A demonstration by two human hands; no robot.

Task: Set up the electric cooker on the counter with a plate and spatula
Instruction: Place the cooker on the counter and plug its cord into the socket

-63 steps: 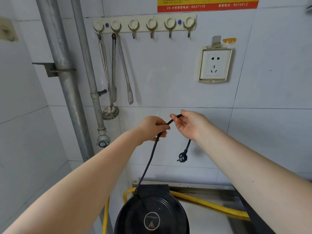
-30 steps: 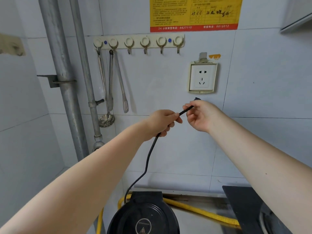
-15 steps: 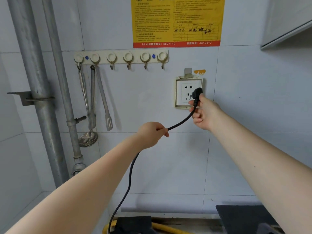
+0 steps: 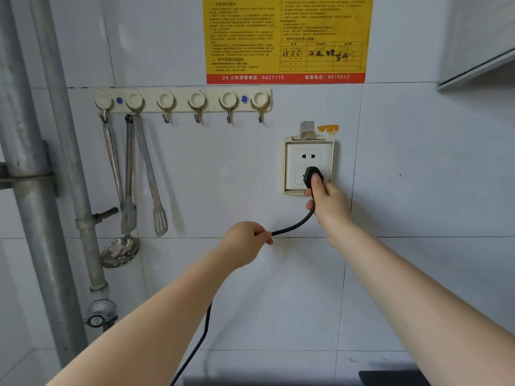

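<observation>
My right hand [image 4: 328,203] grips the black plug [image 4: 312,174] and presses it against the lower holes of the white wall socket [image 4: 308,165]. My left hand [image 4: 246,240] is closed around the black power cord [image 4: 295,225], which runs from the plug, through that fist, and hangs down behind my left forearm to the bottom edge. The electric cooker itself is out of view below the frame. A slotted metal spatula [image 4: 156,190] hangs from the hook rail [image 4: 182,103] on the wall to the left.
Tongs [image 4: 129,185] and a skimmer ladle [image 4: 118,250] hang beside the spatula. Two grey pipes [image 4: 33,168] with a valve run down the left side. A yellow notice [image 4: 287,37] is stuck above. A cabinet corner is at upper right, a dark stove edge [image 4: 390,377] at bottom right.
My right hand lifted the dangling plug up to the socket and pushed it onto the lower holes. My left hand followed upward along the cord. The view tilted up, losing the cooker.
</observation>
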